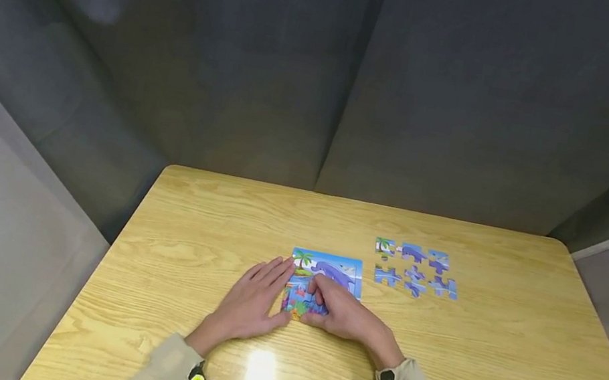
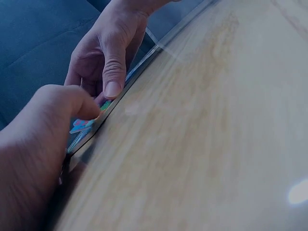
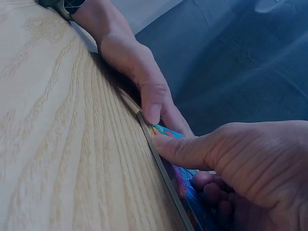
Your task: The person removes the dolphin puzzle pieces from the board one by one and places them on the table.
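A small dolphin jigsaw board (image 1: 329, 259) lies on the table, its near right part hidden under my right hand. My left hand (image 1: 254, 303) rests along the board's left edge with straight fingers, its thumb at the near left corner. My right hand (image 1: 341, 308) reaches over the near half, fingers curled and thumb low by the near edge. It pinches a blue and red puzzle piece (image 1: 299, 291), largely covered by the fingers. In the left wrist view this puzzle piece (image 2: 81, 126) looks tilted. The right wrist view shows the right thumb (image 3: 180, 149) near the board's edge.
Several loose puzzle pieces (image 1: 415, 272) lie in two rows to the right of the board. The wooden table (image 1: 183, 216) ends at a dark grey curtain (image 1: 264, 74). Lighter panels stand on both sides.
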`<state>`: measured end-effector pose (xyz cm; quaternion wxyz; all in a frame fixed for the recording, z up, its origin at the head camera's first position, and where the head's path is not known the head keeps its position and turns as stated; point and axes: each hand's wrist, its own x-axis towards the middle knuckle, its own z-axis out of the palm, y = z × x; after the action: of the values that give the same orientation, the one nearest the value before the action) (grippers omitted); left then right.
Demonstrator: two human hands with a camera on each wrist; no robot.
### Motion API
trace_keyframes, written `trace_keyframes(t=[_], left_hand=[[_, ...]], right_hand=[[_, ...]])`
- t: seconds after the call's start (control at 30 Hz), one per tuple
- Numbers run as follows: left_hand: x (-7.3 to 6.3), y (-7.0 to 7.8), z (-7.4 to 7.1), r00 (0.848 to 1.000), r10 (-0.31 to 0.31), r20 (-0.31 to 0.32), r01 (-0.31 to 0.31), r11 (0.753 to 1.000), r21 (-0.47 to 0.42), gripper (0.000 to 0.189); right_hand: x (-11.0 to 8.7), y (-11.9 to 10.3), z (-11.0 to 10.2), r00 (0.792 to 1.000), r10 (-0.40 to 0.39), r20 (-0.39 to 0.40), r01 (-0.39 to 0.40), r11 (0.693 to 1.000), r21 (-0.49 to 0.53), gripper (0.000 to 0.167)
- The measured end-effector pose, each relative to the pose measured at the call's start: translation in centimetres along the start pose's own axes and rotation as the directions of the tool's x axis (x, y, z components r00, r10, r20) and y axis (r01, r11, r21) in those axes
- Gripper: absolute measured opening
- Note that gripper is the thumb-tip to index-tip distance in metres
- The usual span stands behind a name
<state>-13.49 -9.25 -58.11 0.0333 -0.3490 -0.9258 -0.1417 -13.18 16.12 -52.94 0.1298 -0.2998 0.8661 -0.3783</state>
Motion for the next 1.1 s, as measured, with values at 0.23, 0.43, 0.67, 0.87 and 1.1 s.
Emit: trace_keyframes(t=[0.23,0.43,0.67,0.87,1.1], left_hand=[[-0.05,0.16,-0.30,1.000,-0.012,-0.015,0.011,0.999,-0.040,0.061],[0.08,0.27,-0.42,1.000,-0.022,-0.009,0.021,0.999,-0.032,0.063],[0.01,0.32,-0.39,1.000,-0.028,-0.007,0.028,0.999,-0.043,0.064],[0.15,0.31,-0.36,0.999,-0.035,-0.001,0.035,0.999,-0.023,0.066],[0.09,0.51,-0.49,0.999,-0.039,0.001,0.039,0.999,-0.022,0.067]], right_hand=[[-0.06,0.00,0.00,1.000,-0.013,-0.008,0.013,1.000,-0.008,0.041],[-0.11,0.05,-0.02,1.000,-0.029,-0.009,0.029,0.999,-0.016,0.041],[-0.06,-0.03,-0.01,1.000,-0.003,-0.003,0.003,1.000,-0.013,0.040],[-0.06,0.24,-0.01,1.000,0.002,-0.019,-0.003,1.000,-0.009,0.038],[-0.07,0.10,0.00,1.000,0.007,-0.016,-0.007,1.000,0.001,0.036]])
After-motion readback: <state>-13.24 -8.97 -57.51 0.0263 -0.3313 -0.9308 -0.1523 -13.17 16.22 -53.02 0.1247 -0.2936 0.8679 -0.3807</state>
